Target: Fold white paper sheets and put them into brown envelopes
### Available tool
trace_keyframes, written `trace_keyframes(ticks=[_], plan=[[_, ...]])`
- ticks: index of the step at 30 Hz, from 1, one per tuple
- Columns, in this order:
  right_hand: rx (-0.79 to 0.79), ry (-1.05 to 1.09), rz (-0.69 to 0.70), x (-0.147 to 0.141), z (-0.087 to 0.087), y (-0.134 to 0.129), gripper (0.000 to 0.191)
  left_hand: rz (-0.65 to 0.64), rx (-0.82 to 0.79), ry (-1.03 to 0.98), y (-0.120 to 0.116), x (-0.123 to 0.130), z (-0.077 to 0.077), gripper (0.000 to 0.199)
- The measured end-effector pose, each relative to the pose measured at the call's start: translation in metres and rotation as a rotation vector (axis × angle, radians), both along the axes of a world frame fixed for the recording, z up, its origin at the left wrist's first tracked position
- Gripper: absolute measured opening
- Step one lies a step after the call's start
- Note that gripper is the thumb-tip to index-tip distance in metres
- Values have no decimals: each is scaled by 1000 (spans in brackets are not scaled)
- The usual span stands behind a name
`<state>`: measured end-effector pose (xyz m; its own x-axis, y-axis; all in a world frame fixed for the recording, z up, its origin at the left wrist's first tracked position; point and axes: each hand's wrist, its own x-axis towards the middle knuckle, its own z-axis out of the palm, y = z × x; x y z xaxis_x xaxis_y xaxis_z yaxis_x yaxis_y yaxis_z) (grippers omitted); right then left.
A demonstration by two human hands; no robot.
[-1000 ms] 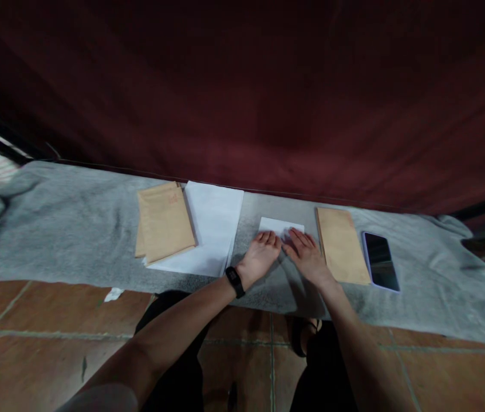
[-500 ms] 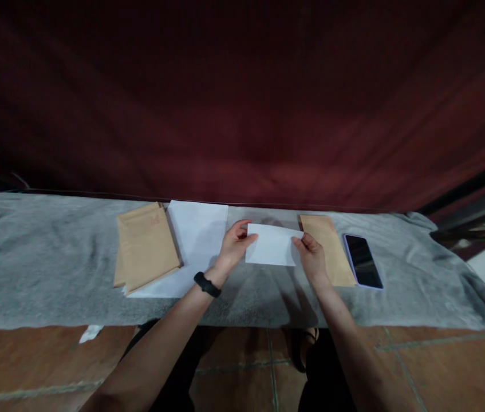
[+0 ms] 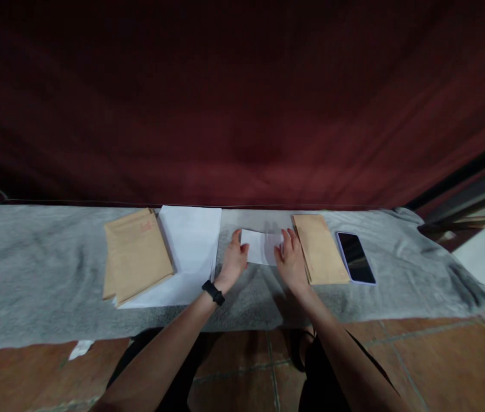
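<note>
A folded sheet of white paper (image 3: 259,247) is low over the grey cloth, wider than it is deep, between my two hands. My left hand (image 3: 234,260), with a black band on the wrist, grips its left end, thumb on the near side and fingers at the far corner. At the right end my right hand (image 3: 291,260) has hold of the paper, its fingers curled over that edge. Left of my hands lies a stack of white paper sheets (image 3: 193,240), partly under brown envelopes (image 3: 139,254). More brown envelopes (image 3: 322,249) lie just right of my right hand.
A phone (image 3: 356,257) in a purple case lies beside the right-hand envelopes. Grey cloth (image 3: 44,269) covers the long narrow surface, with a dark red curtain (image 3: 242,114) behind it. A white scrap (image 3: 81,349) is on the tiled floor (image 3: 233,372).
The folded paper has gone from tilted up in both hands to lower and flatter over the cloth. My right hand has moved left and further over its end.
</note>
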<state>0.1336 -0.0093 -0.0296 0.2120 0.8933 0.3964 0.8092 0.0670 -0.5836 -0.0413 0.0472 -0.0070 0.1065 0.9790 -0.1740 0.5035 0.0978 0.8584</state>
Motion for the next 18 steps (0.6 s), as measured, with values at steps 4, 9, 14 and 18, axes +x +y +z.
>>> trace_keyframes(ticks=[4, 9, 14, 18], plan=[[-134, -264, 153, -19, -7, -12, 52, -47, 117, 341, -6, 2, 7, 56], [-218, -422, 146, -26, -11, -18, 54, -112, 142, 652, -11, 0, 14, 58], [-209, -463, 97, -13, -15, -18, 59, -135, 133, 586, -8, -4, 14, 53], [-191, -483, 68, -3, -24, -19, 62, -106, 129, 475, -2, -7, 6, 51]])
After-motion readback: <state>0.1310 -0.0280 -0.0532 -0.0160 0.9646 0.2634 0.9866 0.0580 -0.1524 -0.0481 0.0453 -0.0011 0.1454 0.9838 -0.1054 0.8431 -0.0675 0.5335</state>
